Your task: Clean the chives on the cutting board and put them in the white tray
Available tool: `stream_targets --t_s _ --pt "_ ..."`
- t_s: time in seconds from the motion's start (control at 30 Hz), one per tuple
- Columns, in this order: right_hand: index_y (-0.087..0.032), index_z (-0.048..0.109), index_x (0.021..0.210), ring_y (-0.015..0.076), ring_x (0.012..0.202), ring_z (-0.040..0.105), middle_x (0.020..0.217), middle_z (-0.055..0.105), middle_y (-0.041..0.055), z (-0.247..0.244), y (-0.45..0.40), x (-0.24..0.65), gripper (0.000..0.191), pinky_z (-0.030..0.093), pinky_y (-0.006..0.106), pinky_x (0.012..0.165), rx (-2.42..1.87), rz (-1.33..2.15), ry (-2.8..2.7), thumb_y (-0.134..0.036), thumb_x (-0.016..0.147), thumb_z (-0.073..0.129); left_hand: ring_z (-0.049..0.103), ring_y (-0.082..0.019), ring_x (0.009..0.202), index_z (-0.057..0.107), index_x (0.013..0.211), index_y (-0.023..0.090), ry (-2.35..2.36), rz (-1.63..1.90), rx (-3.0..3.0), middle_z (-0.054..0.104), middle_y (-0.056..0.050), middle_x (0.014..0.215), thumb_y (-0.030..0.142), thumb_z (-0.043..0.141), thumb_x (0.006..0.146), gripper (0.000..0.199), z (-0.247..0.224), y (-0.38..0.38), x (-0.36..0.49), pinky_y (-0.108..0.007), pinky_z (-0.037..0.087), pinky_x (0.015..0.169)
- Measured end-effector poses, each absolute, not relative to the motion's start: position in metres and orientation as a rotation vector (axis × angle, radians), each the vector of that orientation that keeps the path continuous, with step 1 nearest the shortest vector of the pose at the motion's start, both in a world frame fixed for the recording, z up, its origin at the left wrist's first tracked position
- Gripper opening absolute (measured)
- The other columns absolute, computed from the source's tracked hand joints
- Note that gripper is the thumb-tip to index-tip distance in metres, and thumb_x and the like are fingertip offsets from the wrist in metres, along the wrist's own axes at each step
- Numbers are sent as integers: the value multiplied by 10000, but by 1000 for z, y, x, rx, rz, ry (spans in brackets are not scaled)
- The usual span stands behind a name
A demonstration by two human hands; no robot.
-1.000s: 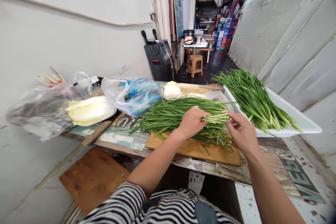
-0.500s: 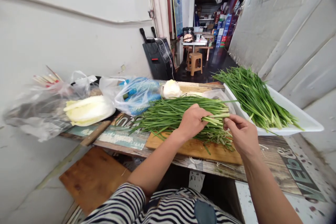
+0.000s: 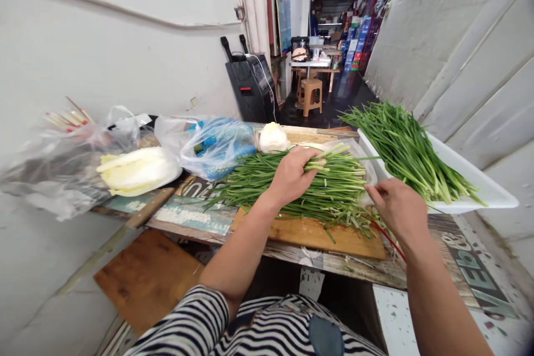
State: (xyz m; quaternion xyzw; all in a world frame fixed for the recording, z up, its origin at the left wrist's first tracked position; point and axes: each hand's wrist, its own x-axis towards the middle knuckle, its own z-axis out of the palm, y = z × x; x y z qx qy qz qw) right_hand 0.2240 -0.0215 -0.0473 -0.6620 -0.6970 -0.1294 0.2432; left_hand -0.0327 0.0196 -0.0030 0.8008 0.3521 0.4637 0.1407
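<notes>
My left hand (image 3: 294, 173) is closed round a few garlic chives (image 3: 329, 157), their pale stem ends pointing right. Beneath it lies a large pile of garlic chives (image 3: 258, 178) on a wooden cutting board (image 3: 308, 236), with leaves to the left and stems to the right. My right hand (image 3: 398, 206) is apart from the held stems, just right of the pile, its thumb and fingers pinched together. Whatever is between those fingers is too small to make out. A thin red strip (image 3: 386, 235) shows beside the right wrist; I cannot tell whether the hand touches it.
At right, a white tray (image 3: 496, 200) holds more chives (image 3: 400, 150). Along the back lie a cabbage piece (image 3: 273, 138), a bagged blue bundle (image 3: 225, 142) and a halved napa cabbage (image 3: 139, 169). A knife (image 3: 152, 206) lies over the table's left edge. A black speaker (image 3: 252, 86) stands beyond.
My left hand has moved slightly left and up with the chives. My right hand has drawn away from the stem ends, right and down. The red strip has come into view.
</notes>
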Motion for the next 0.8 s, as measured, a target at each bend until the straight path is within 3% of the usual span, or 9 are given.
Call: stream_targets --t_s 0.07,0.17,0.23,0.33,0.5,0.63,0.7,0.8 --pt "-176 719 853 220 792 571 905 688 106 -48 -12 221 266 381 334 694 -1704 -403 -2146 -275 928 484 612 -141 871 663 1023 159 1010 1358 2288 693 -38 921 232 512 953 182 -4 19 -32 -258 476 822" --pt "-158 710 772 228 771 546 816 676 112 -46 1 216 276 368 362 729 -1764 -419 -2388 -190 916 477 639 -143 911 651 1102 158 990 1391 2262 707 -55 1006 265 525 959 218 -5 19 -31 -263 492 854" --pt "-159 698 716 233 765 538 778 668 113 -45 4 216 294 367 372 730 -1753 -412 -2419 -211 921 494 646 -154 939 661 1116 148 952 1430 2292 711 -65 1029 259 586 927 232 -5 19 -33 -275 495 880" --pt "-176 730 793 237 807 561 867 711 105 -39 -2 220 290 403 375 756 -1524 -350 -2308 -280 943 505 651 -161 920 697 1060 139 948 1374 2329 716 -68 980 217 594 912 196 -5 20 -32 -281 504 863" --pt "-211 737 878 196 783 641 851 736 52 -22 -28 208 241 484 322 731 -1189 -3 -2024 -367 932 561 639 -188 994 720 1026 153 895 977 2487 726 -75 1092 95 597 858 216 -6 19 -18 -315 475 923" --pt "-210 731 776 166 630 607 716 688 30 -19 -37 200 254 468 293 610 -1264 189 -1825 -411 875 613 611 -196 901 733 966 182 948 673 2589 744 -47 974 103 600 850 193 -6 16 -12 -304 468 823" --pt "-205 744 762 167 596 598 696 693 31 -23 -35 201 289 461 290 576 -1344 307 -1686 -473 824 657 595 -192 858 732 890 177 994 626 2597 725 -46 858 137 587 869 152 -6 15 -13 -286 458 773" --pt "-194 764 783 171 575 593 657 695 30 -27 -30 202 334 451 285 548 -1421 436 -1536 -517 774 682 589 -185 852 722 878 170 993 627 2608 718 -46 866 163 571 892 152 -6 15 -13 -279 445 777"
